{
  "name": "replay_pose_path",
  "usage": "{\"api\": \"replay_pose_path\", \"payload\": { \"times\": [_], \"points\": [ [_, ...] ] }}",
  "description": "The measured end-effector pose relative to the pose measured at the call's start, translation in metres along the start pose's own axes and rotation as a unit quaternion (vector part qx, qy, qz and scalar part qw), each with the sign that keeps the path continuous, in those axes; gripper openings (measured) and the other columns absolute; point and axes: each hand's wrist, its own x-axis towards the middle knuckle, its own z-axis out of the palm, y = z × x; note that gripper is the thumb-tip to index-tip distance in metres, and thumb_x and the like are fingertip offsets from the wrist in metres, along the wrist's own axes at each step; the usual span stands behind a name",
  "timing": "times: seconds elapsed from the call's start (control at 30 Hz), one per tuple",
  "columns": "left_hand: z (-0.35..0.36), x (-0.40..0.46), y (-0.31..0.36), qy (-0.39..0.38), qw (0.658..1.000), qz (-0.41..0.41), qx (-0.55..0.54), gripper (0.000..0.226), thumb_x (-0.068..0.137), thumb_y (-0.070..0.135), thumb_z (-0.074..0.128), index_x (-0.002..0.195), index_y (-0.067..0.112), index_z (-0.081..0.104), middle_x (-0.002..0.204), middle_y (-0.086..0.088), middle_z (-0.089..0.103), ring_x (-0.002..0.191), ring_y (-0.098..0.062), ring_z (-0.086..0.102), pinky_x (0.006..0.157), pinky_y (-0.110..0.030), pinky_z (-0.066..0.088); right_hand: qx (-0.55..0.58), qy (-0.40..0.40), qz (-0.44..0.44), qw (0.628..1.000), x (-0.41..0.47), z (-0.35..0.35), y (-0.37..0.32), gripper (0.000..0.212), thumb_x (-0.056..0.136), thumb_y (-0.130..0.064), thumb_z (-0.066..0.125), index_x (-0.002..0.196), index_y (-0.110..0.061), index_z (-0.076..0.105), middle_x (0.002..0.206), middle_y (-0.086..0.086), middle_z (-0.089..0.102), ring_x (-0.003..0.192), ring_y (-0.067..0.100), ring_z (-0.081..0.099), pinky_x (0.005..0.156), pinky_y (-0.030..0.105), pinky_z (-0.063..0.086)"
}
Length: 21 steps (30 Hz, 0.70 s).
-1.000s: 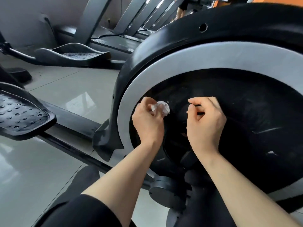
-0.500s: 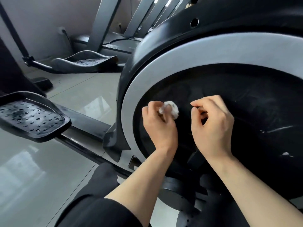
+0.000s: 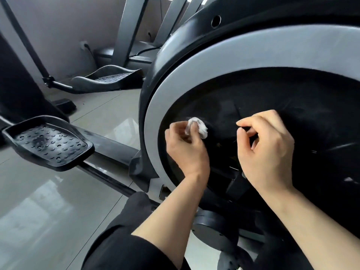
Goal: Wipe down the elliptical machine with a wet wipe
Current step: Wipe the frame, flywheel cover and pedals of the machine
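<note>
Gripping balled wipe (image 3: 196,128) still, left hand (image 3: 185,147), right hand (image 3: 266,152) stays curled, holding nothing

Wheel housing (image 3: 233,53) cut off by right and top edges. Wipe (image 3: 196,126) mostly buried in left hand (image 3: 185,151). Right hand (image 3: 266,152) fingertips curled out of sight. Treadmill uprights (image 3: 126,30), upper centre, cropped at top.

The glossy grey tiled floor (image 3: 48,211) reflects pale daylight in soft bright patches. Behind it stands a plain grey-beige wall (image 3: 64,26), and a small wall socket with a dark plug (image 3: 85,45) sits low on this wall. To the right of the socket, the slanted grey metal frames of treadmills (image 3: 126,26) rise from dark decks near the wall.
</note>
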Motion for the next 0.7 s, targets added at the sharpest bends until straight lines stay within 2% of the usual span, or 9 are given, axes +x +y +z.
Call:
{"api": "replay_pose_path", "payload": {
  "times": [0.07, 0.13, 0.2, 0.27, 0.43, 0.53, 0.6, 0.63, 0.7],
  "points": [
    [0.003, -0.018, 0.005, -0.061, 0.996, 0.071, 0.006, 0.017, 0.088, 0.015, 0.069, 0.08, 0.02, 0.055, 0.085, 0.0, 0.058, 0.071, -0.006, 0.055, 0.066, -0.012, 0.043, -0.013, -0.011, -0.014, 1.0, -0.001, 0.001, 0.002, 0.014, 0.084, -0.008, 0.054, 0.09, -0.006, 0.067, 0.096, 0.006, 0.058, 0.069, 0.02, 0.058, 0.053, 0.039, 0.049],
    [0.007, -0.011, 0.003, -0.038, 0.996, 0.077, 0.01, 0.016, 0.088, 0.014, 0.068, 0.08, 0.02, 0.055, 0.084, -0.001, 0.059, 0.072, -0.006, 0.055, 0.068, -0.017, 0.045, -0.019, -0.021, -0.029, 0.999, -0.003, -0.002, 0.006, 0.013, 0.083, -0.004, 0.056, 0.091, -0.005, 0.067, 0.097, 0.006, 0.057, 0.071, 0.021, 0.057, 0.055, 0.037, 0.049],
    [0.009, 0.01, -0.002, 0.051, 0.999, -0.008, -0.013, 0.012, 0.09, 0.02, 0.066, 0.083, 0.017, 0.057, 0.087, -0.005, 0.063, 0.073, -0.009, 0.056, 0.071, -0.022, 0.048, -0.009, -0.031, -0.039, 0.999, -0.005, -0.006, 0.009, 0.013, 0.083, 0.001, 0.058, 0.093, -0.003, 0.066, 0.098, 0.007, 0.056, 0.073, 0.019, 0.055, 0.059, 0.031, 0.048],
    [0.009, 0.018, -0.006, 0.098, 0.992, -0.072, -0.037, 0.013, 0.091, 0.022, 0.065, 0.084, 0.014, 0.057, 0.09, -0.01, 0.064, 0.072, -0.009, 0.055, 0.068, -0.014, 0.045, 0.002, -0.036, -0.04, 0.999, -0.007, -0.009, 0.012, 0.014, 0.084, 0.002, 0.057, 0.094, -0.001, 0.066, 0.099, 0.008, 0.055, 0.076, 0.017, 0.054, 0.065, 0.024, 0.046],
    [0.013, -0.018, 0.003, -0.001, 0.996, 0.085, -0.001, 0.017, 0.088, 0.014, 0.069, 0.079, 0.01, 0.056, 0.082, -0.005, 0.055, 0.068, -0.003, 0.052, 0.065, -0.01, 0.04, -0.014, -0.055, -0.062, 0.996, -0.007, -0.013, 0.016, 0.016, 0.083, 0.005, 0.057, 0.096, 0.002, 0.065, 0.1, 0.011, 0.054, 0.077, 0.02, 0.054, 0.069, 0.021, 0.044],
    [0.014, 0.011, -0.007, 0.084, 0.996, -0.006, -0.009, 0.015, 0.088, 0.019, 0.068, 0.081, 0.016, 0.055, 0.087, -0.008, 0.063, 0.073, -0.011, 0.056, 0.072, -0.022, 0.049, -0.022, -0.053, -0.068, 0.996, -0.009, -0.019, 0.02, 0.015, 0.083, 0.005, 0.059, 0.096, 0.001, 0.065, 0.1, 0.011, 0.054, 0.079, 0.021, 0.054, 0.072, 0.022, 0.044],
    [0.012, 0.025, -0.01, 0.136, 0.986, -0.089, -0.027, 0.016, 0.089, 0.021, 0.067, 0.085, 0.016, 0.052, 0.091, -0.013, 0.064, 0.073, -0.014, 0.056, 0.072, -0.019, 0.049, -0.018, -0.037, -0.052, 0.998, -0.009, -0.023, 0.023, 0.015, 0.082, 0.005, 0.061, 0.095, 0.0, 0.066, 0.099, 0.01, 0.054, 0.078, 0.019, 0.054, 0.072, 0.018, 0.042],
    [0.013, 0.021, -0.009, 0.135, 0.988, -0.077, -0.023, 0.016, 0.09, 0.021, 0.066, 0.085, 0.016, 0.052, 0.09, -0.013, 0.063, 0.071, -0.013, 0.055, 0.07, -0.019, 0.048, -0.016, -0.031, -0.047, 0.998, -0.009, -0.024, 0.024, 0.014, 0.082, 0.005, 0.061, 0.094, 0.0, 0.066, 0.099, 0.009, 0.055, 0.078, 0.019, 0.053, 0.072, 0.018, 0.041],
    [0.019, -0.004, 0.003, 0.073, 0.996, 0.045, 0.002, 0.016, 0.091, 0.018, 0.065, 0.081, 0.015, 0.053, 0.084, -0.008, 0.059, 0.071, -0.013, 0.054, 0.067, -0.025, 0.048, -0.024, -0.029, -0.051, 0.998, -0.008, -0.023, 0.024, 0.014, 0.081, 0.005, 0.061, 0.093, 0.0, 0.066, 0.097, 0.01, 0.055, 0.077, 0.02, 0.054, 0.071, 0.019, 0.041]
  ]
}}
